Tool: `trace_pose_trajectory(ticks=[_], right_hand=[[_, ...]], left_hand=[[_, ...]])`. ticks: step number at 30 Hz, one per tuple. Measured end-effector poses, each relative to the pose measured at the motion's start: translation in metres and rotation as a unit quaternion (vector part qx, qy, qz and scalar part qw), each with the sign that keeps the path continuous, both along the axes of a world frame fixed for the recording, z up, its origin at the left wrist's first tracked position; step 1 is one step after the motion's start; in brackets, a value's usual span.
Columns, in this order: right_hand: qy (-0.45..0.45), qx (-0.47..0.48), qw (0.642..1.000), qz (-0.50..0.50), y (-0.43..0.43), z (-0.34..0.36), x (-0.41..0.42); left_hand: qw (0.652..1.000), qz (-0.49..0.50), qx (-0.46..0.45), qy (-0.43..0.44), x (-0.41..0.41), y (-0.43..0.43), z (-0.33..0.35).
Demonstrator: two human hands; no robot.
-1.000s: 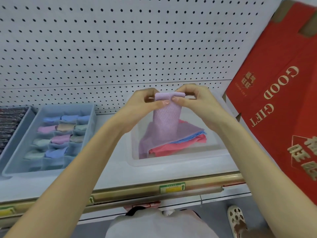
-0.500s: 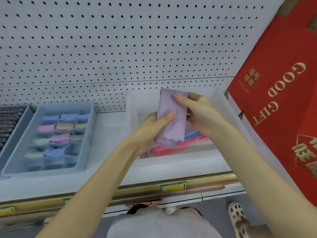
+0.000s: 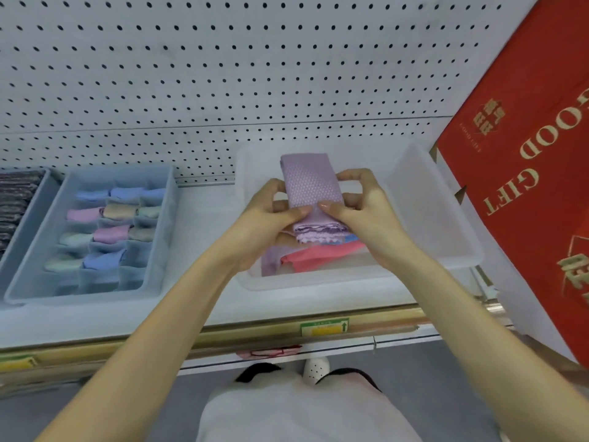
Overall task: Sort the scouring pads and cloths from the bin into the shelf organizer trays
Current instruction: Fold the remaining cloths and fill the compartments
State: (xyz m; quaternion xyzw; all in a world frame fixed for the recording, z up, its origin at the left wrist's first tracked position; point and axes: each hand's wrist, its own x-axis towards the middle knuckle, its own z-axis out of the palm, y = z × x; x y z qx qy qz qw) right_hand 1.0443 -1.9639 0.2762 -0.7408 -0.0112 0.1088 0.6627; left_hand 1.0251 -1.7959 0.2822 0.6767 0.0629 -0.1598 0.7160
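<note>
Cloth (image 3: 310,186) now folded shorter between hands (image 3: 271,218) (image 3: 366,215)

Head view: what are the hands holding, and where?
The purple cloth, pinched at its lower side edges: left hand on the left, right hand on the right.

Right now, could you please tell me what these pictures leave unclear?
Head view: how many cloths lie in the bin; the purple cloth, left hand and right hand cover them.
Head view: the dark stack is cut off by the left edge.
Head view: the shelf label print is too small to read.
Head view: the red box passes the right edge.
</note>
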Motion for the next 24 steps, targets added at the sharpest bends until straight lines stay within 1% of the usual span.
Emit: trace_pose_trajectory(ticks=[3,5,7,8,10,12,14,16,19,20,22,24], right_hand=[[-0.024,0.053,0.998,0.02,-0.001,-0.007,0.0],[-0.029,0.074,0.996,0.046,-0.005,-0.011,0.001],[-0.006,0.095,0.993,0.067,-0.01,-0.014,0.003],[0.016,0.118,0.99,0.081,-0.013,-0.013,0.005],[0.052,0.15,0.98,0.119,-0.024,-0.013,0.007],[0.043,0.112,0.98,0.159,-0.034,-0.012,0.009],[0.012,0.066,0.982,0.177,-0.039,-0.017,0.009],[-0.005,0.07,0.986,0.15,-0.039,-0.023,0.01],[-0.039,0.092,0.993,0.062,-0.033,-0.03,0.013],[-0.046,0.096,0.993,0.04,-0.03,-0.031,0.014],[-0.05,0.093,0.994,0.015,-0.026,-0.036,0.014],[-0.025,0.1,0.995,0.001,-0.024,-0.045,0.012]], left_hand=[[0.995,0.078,0.011,-0.059,-0.001,0.0,0.0],[0.992,0.087,-0.001,-0.089,-0.002,-0.001,-0.004],[0.994,0.055,-0.013,-0.094,-0.003,0.003,-0.01],[0.996,0.036,-0.033,-0.081,-0.002,0.006,-0.012],[0.994,-0.002,-0.105,-0.039,-0.004,0.01,-0.013],[0.989,-0.044,-0.138,-0.008,-0.006,0.015,-0.014],[0.99,-0.082,-0.118,-0.002,-0.008,0.015,-0.014],[0.994,-0.082,-0.068,-0.009,-0.008,0.01,-0.014],[0.998,-0.021,0.036,-0.038,-0.007,-0.007,-0.014],[0.997,0.001,0.056,-0.053,-0.008,-0.013,-0.015],[0.995,0.022,0.065,-0.069,-0.01,-0.025,-0.018],[0.994,0.052,0.06,-0.073,-0.012,-0.034,-0.024]])
